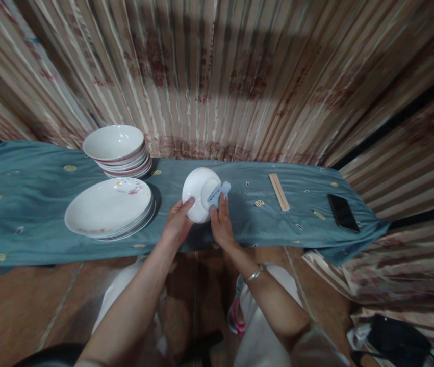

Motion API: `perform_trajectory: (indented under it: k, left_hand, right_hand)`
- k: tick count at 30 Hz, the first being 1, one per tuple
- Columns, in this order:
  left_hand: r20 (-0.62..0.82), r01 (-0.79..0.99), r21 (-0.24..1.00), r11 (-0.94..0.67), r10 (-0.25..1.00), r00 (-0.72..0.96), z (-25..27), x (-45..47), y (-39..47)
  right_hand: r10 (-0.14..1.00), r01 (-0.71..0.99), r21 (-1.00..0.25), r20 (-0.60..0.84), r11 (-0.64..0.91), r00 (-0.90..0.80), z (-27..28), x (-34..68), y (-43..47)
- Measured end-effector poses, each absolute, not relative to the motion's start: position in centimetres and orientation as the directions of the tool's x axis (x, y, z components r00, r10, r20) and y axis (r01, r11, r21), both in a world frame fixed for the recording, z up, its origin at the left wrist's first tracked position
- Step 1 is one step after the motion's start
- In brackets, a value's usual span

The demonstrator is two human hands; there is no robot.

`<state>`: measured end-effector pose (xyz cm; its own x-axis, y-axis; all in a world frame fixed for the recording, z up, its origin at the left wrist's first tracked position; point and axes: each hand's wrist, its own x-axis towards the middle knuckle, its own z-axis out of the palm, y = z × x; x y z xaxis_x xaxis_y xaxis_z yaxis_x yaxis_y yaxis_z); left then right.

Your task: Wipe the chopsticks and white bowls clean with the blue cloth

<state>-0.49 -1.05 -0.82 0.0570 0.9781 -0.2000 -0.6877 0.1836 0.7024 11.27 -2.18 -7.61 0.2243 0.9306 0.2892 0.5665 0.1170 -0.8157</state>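
A small white bowl point(194, 189) is held up over the near part of the table, its underside with the foot ring turned toward me. My left hand point(179, 219) grips its lower left rim, the thumb lying on the outside. Against the right side of the bowl, my right hand point(221, 221) presses a light blue cloth point(217, 194), with the fingers closed on it. The inside of the bowl faces away and is hidden.
Left on the teal tablecloth point(232, 235) are a stack of bowls point(115, 145) and, nearer, a stack of oval plates point(105, 209). Wooden chopsticks point(279, 192) and a black phone point(342, 212) lie to the right. A pleated curtain point(217, 76) hangs behind.
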Motion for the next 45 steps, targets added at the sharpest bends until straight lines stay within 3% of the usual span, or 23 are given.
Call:
perform_trajectory:
  k: [18, 29, 45]
  left_hand:
    - [-0.141, -0.634, 0.757, 0.158, 0.987, 0.078, -0.8, -0.9, -0.7]
    - [-0.135, -0.602, 0.780, 0.168, 0.986, 0.100, -1.0, -0.5, -0.9]
    - [-0.146, -0.613, 0.775, 0.153, 0.987, 0.061, -1.1, -0.8, -0.9]
  right_hand:
    - [0.889, 0.783, -0.526, 0.453, 0.332, -0.073, -4.1, 10.2, -4.0]
    - [0.867, 0.798, -0.532, 0.498, 0.285, 0.022, -3.7, 12.0, -2.1]
    - [0.910, 0.796, -0.558, 0.413, 0.234, 0.022, -6.5, 13.1, -3.9]
